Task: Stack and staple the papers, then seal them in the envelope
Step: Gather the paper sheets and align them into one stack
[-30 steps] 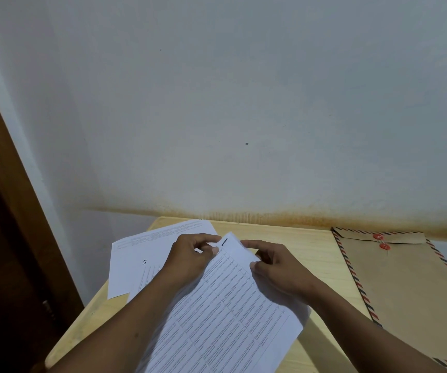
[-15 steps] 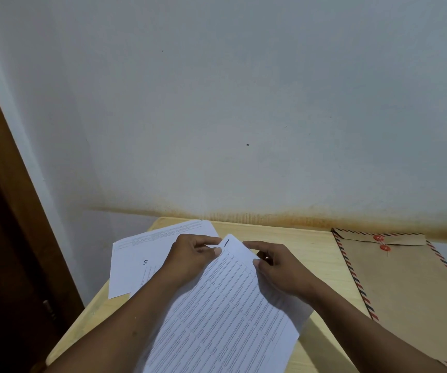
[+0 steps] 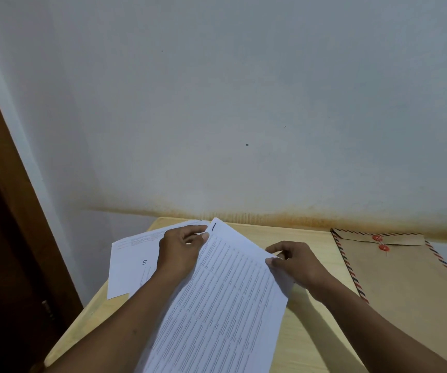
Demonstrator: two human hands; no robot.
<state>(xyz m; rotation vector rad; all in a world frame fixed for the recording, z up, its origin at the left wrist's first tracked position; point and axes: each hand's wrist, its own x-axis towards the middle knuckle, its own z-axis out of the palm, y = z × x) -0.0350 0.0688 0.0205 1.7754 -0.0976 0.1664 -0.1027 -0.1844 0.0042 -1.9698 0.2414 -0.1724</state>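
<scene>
Now the left hand point(image 3: 179, 251) pinches the sheet marked 1 point(image 3: 230, 305) at its top corner, the right hand point(image 3: 297, 265) at its right edge; the envelope point(image 3: 405, 278) lies flat beyond the right hand.

A light wooden table point(image 3: 314, 336) is sitting with its far edge against a pale grey wall point(image 3: 243, 98). A rusty orange stain point(image 3: 276, 218) is running along the wall just above that far edge. A small dark spot point(image 3: 247, 144) is showing higher up. A brown wooden door frame point(image 3: 9, 168) is slanting up beyond the table's left edge.
</scene>
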